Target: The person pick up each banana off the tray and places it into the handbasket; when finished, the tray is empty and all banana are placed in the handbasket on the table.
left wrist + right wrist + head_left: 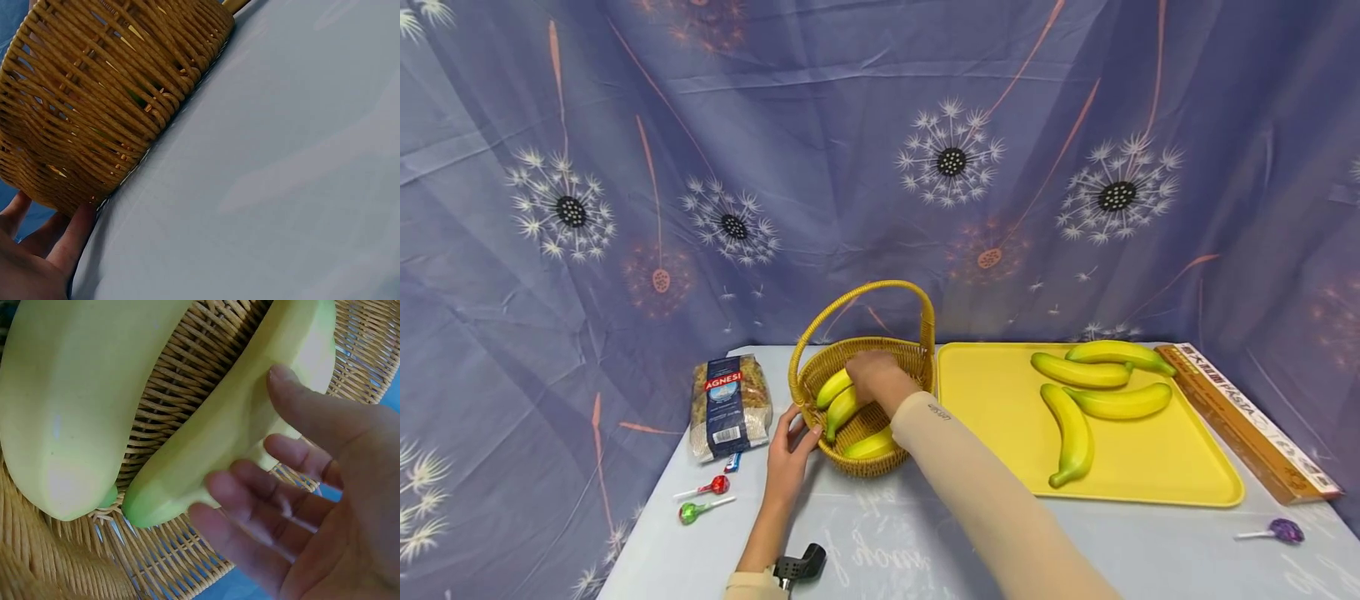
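Note:
A wicker basket point(868, 469) with a tall arched handle stands at the table's middle and holds several bananas point(842, 410). My left hand point(788, 458) touches the outside of its left wall; in the left wrist view its fingers point(74, 240) reach the basket's lower edge. My right hand point(880, 379) is down inside the basket. In the right wrist view, its thumb lies over a banana point(194, 447) and its loosely bent, spread fingers are along that banana's side. Another banana point(69, 406) lies to the left. The head view hides the right fingertips.
Right of the basket is a yellow tray point(985, 433) with several bananas point(1070, 437). A long pasta box point(1247, 421) lies along its right edge, near a purple lollipop point(1285, 531). At left are a pasta bag point(727, 408), a red lollipop point(718, 484) and a green lollipop point(688, 512).

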`<action>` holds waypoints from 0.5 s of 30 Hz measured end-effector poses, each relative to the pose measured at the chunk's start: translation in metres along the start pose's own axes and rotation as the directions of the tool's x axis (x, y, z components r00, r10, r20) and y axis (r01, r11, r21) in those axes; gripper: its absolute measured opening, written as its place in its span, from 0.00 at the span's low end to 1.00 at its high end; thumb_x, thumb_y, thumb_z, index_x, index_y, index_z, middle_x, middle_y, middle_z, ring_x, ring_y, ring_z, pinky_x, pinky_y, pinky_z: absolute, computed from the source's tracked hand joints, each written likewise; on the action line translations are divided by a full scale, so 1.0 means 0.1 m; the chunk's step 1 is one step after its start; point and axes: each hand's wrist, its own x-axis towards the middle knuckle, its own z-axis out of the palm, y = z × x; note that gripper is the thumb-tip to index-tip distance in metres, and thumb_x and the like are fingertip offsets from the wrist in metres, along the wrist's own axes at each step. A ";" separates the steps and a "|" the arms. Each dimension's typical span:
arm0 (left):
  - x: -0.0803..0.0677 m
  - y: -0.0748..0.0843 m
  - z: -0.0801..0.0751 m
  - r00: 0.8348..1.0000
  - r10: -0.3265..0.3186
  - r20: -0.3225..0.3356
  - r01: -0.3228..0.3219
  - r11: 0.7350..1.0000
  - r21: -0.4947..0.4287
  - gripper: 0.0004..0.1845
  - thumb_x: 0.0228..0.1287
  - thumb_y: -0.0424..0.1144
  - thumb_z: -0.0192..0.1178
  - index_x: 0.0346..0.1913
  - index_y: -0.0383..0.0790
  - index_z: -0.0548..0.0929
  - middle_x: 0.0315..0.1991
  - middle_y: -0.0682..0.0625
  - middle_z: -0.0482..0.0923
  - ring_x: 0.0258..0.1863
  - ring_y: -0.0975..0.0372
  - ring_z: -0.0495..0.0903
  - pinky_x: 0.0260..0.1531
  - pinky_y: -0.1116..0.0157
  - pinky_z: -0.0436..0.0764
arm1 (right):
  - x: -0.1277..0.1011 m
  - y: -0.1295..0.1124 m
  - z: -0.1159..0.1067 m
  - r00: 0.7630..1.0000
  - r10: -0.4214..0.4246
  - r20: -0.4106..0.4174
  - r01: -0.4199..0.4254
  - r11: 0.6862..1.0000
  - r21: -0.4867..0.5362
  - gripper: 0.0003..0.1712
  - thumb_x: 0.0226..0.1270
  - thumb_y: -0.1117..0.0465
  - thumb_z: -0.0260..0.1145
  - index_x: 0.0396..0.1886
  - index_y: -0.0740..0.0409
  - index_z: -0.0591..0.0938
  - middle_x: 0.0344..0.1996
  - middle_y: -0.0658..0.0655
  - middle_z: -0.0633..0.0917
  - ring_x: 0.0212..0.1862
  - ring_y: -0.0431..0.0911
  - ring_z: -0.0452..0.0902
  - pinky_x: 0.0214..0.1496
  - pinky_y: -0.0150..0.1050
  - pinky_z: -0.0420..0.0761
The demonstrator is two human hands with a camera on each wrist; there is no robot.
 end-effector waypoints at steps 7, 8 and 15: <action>0.00 -0.01 -0.01 1.000 0.010 -0.001 -0.010 1.000 -0.013 0.29 0.67 0.36 0.60 0.69 0.35 0.65 0.71 0.43 0.57 0.66 0.46 0.63 0.48 0.70 0.79 | -0.01 0.01 0.00 1.000 0.019 -0.007 -0.019 1.000 -0.021 0.25 0.65 0.49 0.65 0.61 0.46 0.78 0.54 0.52 0.79 0.56 0.49 0.74 0.52 0.44 0.78; 0.00 -0.02 -0.01 1.000 0.012 -0.003 -0.012 1.000 -0.014 0.29 0.67 0.36 0.61 0.69 0.34 0.66 0.71 0.43 0.57 0.65 0.46 0.63 0.48 0.70 0.79 | -0.02 0.01 0.00 1.000 0.012 -0.002 -0.012 1.000 -0.005 0.25 0.64 0.49 0.66 0.61 0.46 0.78 0.54 0.52 0.79 0.56 0.49 0.73 0.52 0.44 0.78; 0.02 -0.04 -0.01 1.000 0.023 0.008 -0.023 1.000 -0.016 0.30 0.68 0.36 0.60 0.69 0.32 0.64 0.72 0.41 0.56 0.66 0.45 0.62 0.48 0.68 0.79 | -0.08 0.14 -0.05 0.998 -0.055 0.016 0.052 0.982 0.179 0.14 0.66 0.52 0.63 0.46 0.54 0.82 0.42 0.53 0.80 0.39 0.45 0.74 0.38 0.39 0.76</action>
